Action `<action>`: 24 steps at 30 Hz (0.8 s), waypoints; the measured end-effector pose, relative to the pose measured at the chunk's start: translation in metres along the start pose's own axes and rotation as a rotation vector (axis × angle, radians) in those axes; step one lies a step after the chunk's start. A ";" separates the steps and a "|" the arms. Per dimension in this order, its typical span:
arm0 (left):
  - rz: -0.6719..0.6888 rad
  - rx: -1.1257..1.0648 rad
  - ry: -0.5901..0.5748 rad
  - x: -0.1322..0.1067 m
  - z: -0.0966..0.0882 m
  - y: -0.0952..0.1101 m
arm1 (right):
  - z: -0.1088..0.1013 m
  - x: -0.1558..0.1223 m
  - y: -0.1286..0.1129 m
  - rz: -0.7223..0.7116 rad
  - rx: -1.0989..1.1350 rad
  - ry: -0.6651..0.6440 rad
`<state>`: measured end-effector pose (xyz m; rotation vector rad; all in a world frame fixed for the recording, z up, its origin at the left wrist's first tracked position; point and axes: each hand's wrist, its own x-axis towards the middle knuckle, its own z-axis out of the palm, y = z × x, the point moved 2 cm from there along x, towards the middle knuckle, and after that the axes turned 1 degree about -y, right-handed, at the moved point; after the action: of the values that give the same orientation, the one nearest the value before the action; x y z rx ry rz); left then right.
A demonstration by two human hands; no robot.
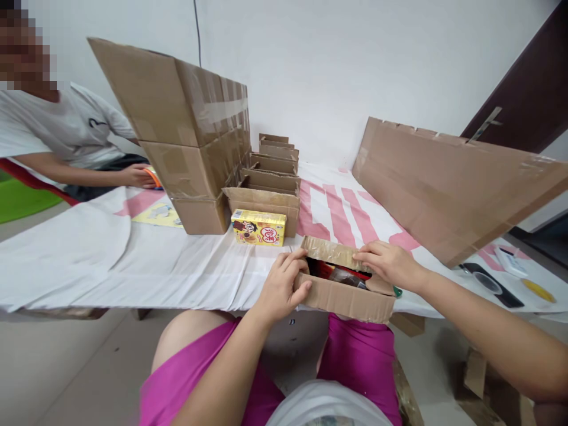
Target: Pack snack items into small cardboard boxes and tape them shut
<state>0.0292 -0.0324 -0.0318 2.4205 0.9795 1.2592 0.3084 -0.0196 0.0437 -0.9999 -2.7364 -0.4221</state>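
Note:
A small cardboard box (348, 300) sits at the table's front edge, partly open, its long flaps raised. Through the gap show dark and red items (339, 275), too hidden to name. My left hand (284, 284) grips the box's left end, thumb on the near wall and fingers on the far flap. Bent over the far flap, the fingers of my right hand (386, 263) hold it near the right end. Just beyond the box stands a yellow snack carton (258, 228) with a cartoon figure, touched by neither hand.
Taped cardboard boxes (202, 171) stand stacked at left; several open boxes (270, 198) line up behind the carton. A large cardboard panel (448, 183) leans at right, near a black-handled tool (492, 285). A co-worker's hand (137, 176) holds something orange. Cardboard (483, 384) lies below right.

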 end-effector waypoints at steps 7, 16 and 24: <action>-0.001 0.028 -0.012 0.001 0.000 0.000 | 0.004 0.003 -0.001 0.003 -0.009 0.018; -0.008 0.046 -0.014 0.001 0.000 -0.001 | -0.005 0.000 -0.005 0.013 0.066 -0.068; -0.004 0.032 -0.016 0.001 0.001 -0.003 | -0.014 -0.029 -0.002 0.185 0.444 -0.073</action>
<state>0.0292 -0.0292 -0.0332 2.4470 1.0070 1.2299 0.3300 -0.0431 0.0487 -1.1380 -2.5911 0.2476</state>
